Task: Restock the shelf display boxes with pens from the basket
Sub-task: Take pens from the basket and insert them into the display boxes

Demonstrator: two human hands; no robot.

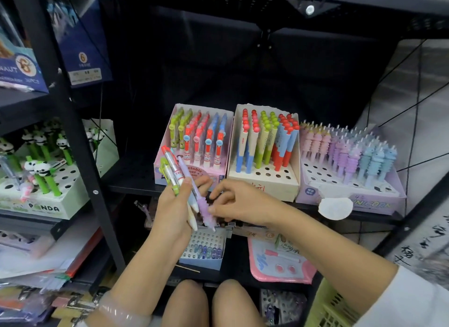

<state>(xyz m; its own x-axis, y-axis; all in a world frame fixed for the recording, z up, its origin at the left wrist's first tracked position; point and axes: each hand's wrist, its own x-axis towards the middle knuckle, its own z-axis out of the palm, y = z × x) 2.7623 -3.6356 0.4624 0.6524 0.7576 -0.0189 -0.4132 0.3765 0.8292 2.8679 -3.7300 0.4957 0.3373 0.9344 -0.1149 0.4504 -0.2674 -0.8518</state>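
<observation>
From the head camera, the left hand (176, 202) grips a bundle of pens (181, 178) in front of the black shelf (136, 183), their caps fanned upward. The right hand (233, 200) pinches the lilac pen (205, 208) at the bundle's lower end. Behind stand three display boxes: the pink box (194, 141) and the cream box (264, 151), both partly filled, and the unicorn box (349, 171) to the right. A yellow-green basket (330, 307) sits at the lower right corner.
</observation>
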